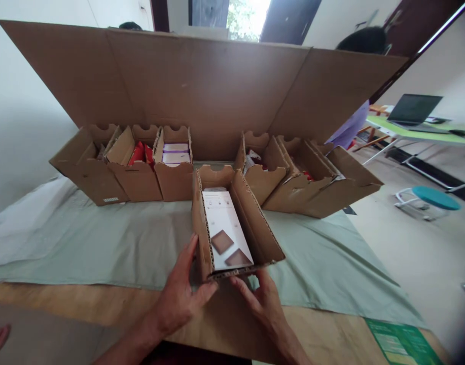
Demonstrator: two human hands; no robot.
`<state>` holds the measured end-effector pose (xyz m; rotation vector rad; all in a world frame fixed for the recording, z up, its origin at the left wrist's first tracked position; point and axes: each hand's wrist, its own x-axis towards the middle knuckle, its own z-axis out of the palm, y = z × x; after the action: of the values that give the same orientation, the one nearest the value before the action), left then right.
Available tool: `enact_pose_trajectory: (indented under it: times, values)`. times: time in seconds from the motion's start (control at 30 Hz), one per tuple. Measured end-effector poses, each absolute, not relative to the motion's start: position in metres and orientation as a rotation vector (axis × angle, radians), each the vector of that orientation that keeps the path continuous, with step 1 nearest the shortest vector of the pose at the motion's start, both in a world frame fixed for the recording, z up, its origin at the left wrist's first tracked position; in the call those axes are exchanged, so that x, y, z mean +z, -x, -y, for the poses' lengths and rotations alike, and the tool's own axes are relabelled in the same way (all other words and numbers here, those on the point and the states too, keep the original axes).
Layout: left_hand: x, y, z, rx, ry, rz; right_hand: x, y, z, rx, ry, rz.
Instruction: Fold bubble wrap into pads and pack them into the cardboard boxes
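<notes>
- Clamping both hands on the near end of an open cardboard box [260, 223], with neither one free.
- Pressing the left hand [179, 291] along the outer left wall at the near corner, with fingers pointing forward and thumb bent in at the near edge.
- Gripping farther right along the same end with the right hand [268, 304], with thumb and forefinger parted just below the rim; cannot tell how far the other fingertips reach.
- Having the box straight ahead of both palms, with its long axis running away from the body and its far end veering slightly left, facing the gap between two rows.
- Containing, along its left side and so nearer the left hand, a white carton [225, 218] laid lengthwise.
- Flanking that gap with a left row of boxes [139, 185] and a right row of boxes [304, 190].
- Facing a tall cardboard panel [213, 86] beyond, above a pale green cloth [141, 243].
</notes>
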<state>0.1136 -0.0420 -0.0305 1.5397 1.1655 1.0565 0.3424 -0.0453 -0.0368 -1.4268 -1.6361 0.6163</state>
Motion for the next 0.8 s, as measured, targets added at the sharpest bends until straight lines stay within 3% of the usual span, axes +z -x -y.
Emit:
enact_pose_trajectory:
  times: [0.33,0.8]
  values:
    - [-0.015,-0.113,-0.022,0.968,-1.572,-1.197,-0.023,-0.344,-0.029,0.560,1.412,1.783]
    - [-0.020,-0.130,-0.027,1.035,-1.664,-1.240,-0.042,-0.359,-0.026,0.338,1.366,1.782]
